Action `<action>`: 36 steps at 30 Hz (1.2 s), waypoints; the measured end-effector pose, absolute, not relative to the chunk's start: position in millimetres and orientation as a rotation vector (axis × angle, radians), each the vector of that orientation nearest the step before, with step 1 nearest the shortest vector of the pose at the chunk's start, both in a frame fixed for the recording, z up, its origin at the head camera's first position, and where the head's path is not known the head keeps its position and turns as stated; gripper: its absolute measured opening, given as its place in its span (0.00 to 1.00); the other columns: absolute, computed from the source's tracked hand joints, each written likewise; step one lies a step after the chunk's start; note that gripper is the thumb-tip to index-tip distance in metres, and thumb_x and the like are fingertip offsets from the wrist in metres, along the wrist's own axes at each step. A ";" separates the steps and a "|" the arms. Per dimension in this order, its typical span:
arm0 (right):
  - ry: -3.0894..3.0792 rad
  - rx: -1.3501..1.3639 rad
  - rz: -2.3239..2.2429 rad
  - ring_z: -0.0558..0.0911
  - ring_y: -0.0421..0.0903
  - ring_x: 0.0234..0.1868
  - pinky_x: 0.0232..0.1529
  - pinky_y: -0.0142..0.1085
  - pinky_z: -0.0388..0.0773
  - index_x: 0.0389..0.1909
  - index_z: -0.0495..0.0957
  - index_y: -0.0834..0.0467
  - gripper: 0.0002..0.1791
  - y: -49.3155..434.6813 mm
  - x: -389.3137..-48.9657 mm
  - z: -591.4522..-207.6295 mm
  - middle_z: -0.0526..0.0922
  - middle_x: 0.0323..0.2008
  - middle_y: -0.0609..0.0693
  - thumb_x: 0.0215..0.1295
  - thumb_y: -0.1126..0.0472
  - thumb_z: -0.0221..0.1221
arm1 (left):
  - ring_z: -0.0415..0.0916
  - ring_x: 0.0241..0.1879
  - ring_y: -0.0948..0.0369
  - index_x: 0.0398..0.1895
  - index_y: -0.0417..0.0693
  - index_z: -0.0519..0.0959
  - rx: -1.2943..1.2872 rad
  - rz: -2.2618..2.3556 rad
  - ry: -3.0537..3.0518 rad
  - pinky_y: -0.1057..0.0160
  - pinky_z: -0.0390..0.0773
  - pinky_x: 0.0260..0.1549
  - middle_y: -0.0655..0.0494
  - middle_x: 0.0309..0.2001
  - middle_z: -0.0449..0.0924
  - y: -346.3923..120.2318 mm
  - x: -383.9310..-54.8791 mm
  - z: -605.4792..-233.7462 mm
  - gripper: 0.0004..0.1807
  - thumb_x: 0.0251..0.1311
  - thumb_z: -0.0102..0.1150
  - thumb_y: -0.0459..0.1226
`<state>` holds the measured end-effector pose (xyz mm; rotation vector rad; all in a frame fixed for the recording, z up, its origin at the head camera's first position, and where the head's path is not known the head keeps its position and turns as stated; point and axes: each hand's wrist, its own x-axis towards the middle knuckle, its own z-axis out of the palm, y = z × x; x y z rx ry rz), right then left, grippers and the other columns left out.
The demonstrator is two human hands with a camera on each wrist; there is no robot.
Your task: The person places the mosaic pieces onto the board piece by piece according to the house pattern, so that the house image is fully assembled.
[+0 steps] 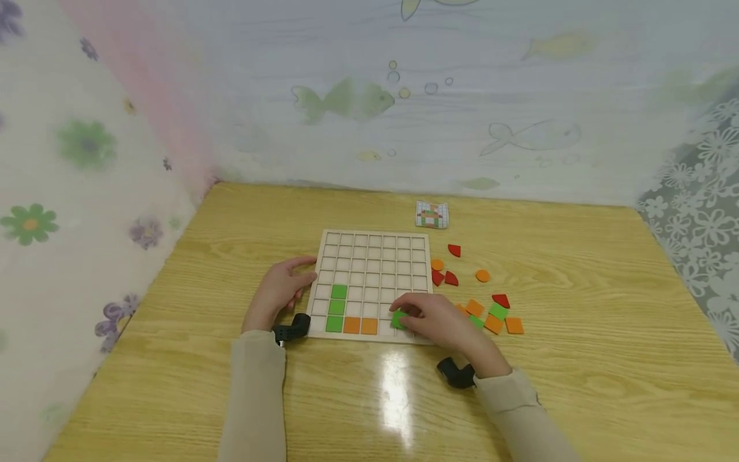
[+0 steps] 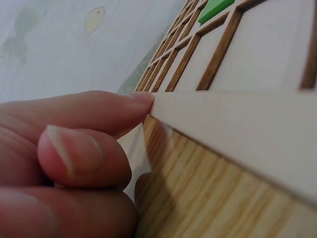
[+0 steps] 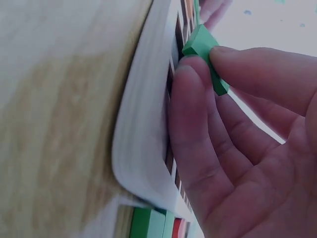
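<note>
A pale wooden grid board (image 1: 378,233) lies on the table. Its lower left part holds a column of green square tiles (image 1: 336,307), with two orange square tiles (image 1: 360,325) beside the bottom one. My right hand (image 1: 441,324) pinches another green square tile (image 3: 204,49) between thumb and finger, tilted just over the lower right cells. At the board's left edge, fingertips of my left hand (image 1: 278,287) touch the rim; in the left wrist view the index finger (image 2: 99,111) lies extended against it while other fingers bend loosely.
Right of the board lie loose orange squares (image 1: 514,326), green squares (image 1: 498,312), orange discs (image 1: 482,275) and red quarter-round pieces (image 1: 454,250). A small printed pattern card (image 1: 432,215) sits behind the board. A painted wall (image 1: 346,147) borders the table's far edge.
</note>
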<state>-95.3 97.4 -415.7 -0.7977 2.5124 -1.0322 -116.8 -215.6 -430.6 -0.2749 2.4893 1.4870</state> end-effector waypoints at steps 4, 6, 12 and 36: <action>2.528 -0.816 -1.018 0.74 0.34 0.34 0.37 0.33 0.72 0.41 0.78 0.46 0.09 93.2 -93.1 -415.0 0.76 0.33 0.36 0.60 0.58 0.56 | 0.58 0.07 0.63 0.55 0.64 0.71 -0.268 1.492 2.483 0.65 0.67 0.07 0.54 0.13 0.66 -215.0 -117.6 -428.4 0.20 0.57 0.56 0.45; 2.534 -0.816 -1.012 0.73 0.34 0.34 0.37 0.32 0.72 0.41 0.77 0.46 0.09 91.3 -92.1 -415.1 0.76 0.33 0.36 0.59 0.58 0.56 | 0.58 0.08 0.63 0.55 0.65 0.71 -0.267 1.491 2.479 0.65 0.67 0.07 0.54 0.13 0.66 -214.9 -118.1 -427.9 0.20 0.57 0.56 0.46; 2.579 -0.810 -1.008 0.72 0.35 0.31 0.34 0.32 0.71 0.38 0.79 0.46 0.08 86.8 -89.5 -413.4 0.74 0.29 0.35 0.57 0.59 0.58 | 0.59 0.08 0.63 0.55 0.66 0.71 -0.275 1.468 2.492 0.65 0.67 0.07 0.54 0.13 0.66 -214.8 -118.9 -427.8 0.20 0.57 0.56 0.47; 2.717 -0.919 -0.898 0.70 0.34 0.29 0.28 0.27 0.68 0.37 0.83 0.45 0.08 75.0 -79.9 -415.9 0.71 0.32 0.36 0.59 0.59 0.58 | 0.58 0.07 0.63 0.55 0.66 0.71 -0.302 1.471 2.473 0.64 0.67 0.07 0.53 0.12 0.66 -214.7 -116.1 -425.9 0.20 0.57 0.55 0.47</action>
